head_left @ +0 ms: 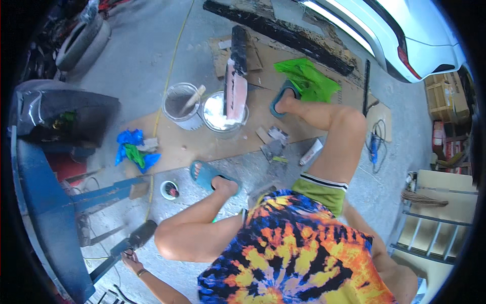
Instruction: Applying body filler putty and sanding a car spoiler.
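While its end toward the bucket (183, 107) is thick and blackish, the bar (143, 234) in the head view runs narrower and blue-grey away from it. It lies left of the bucket and much nearer the person, slanting low beside a blue frame (55, 213).

The bucket is grey and smeared inside, with a wooden-handled tool (194, 99) leaning against its rim; how full it is cannot be told. Just right of the bucket, a tin (217, 112) shows a bright silvery-white top, and a black strip (239, 53) with a pinkish-white patch overlaps it; contact there is unclear. Nearer the person than the bucket, a small white cup (169, 190) holds something dark and reddish. Both the bucket and the tin stand on cardboard (202, 147).

The left hand (132, 262) is at the bar, fingers partly bent against it; whether they grip cannot be told. The right hand is hidden behind the right leg, so its state cannot be told.
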`<action>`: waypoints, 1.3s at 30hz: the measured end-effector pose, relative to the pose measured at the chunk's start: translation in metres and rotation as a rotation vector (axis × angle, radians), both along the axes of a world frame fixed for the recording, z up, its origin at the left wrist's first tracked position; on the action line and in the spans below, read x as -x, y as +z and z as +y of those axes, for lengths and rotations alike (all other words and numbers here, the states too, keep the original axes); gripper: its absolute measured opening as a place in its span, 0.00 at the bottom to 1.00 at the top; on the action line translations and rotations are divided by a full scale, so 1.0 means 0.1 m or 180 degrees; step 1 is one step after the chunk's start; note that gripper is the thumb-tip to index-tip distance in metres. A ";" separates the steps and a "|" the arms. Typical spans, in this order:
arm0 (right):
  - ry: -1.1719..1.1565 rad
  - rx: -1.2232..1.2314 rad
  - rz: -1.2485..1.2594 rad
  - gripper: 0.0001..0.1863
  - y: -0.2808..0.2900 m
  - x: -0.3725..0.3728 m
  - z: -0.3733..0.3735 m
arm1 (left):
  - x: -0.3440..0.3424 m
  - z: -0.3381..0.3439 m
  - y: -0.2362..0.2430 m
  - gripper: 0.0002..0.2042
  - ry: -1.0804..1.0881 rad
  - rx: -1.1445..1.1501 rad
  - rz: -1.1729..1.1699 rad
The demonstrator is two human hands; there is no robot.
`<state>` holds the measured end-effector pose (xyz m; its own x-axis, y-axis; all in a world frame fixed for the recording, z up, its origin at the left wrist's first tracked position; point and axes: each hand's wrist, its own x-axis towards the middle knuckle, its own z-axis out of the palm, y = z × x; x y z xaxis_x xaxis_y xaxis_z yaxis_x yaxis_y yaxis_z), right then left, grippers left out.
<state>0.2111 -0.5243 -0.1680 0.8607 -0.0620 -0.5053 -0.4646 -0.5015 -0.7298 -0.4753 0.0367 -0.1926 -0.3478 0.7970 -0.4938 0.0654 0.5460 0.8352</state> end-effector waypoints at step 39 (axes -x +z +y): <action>0.0283 -0.3025 0.1226 0.06 -1.91 -1.78 5.56 | -6.35 -0.42 -0.04 0.16 -0.4598 -0.1639 0.1879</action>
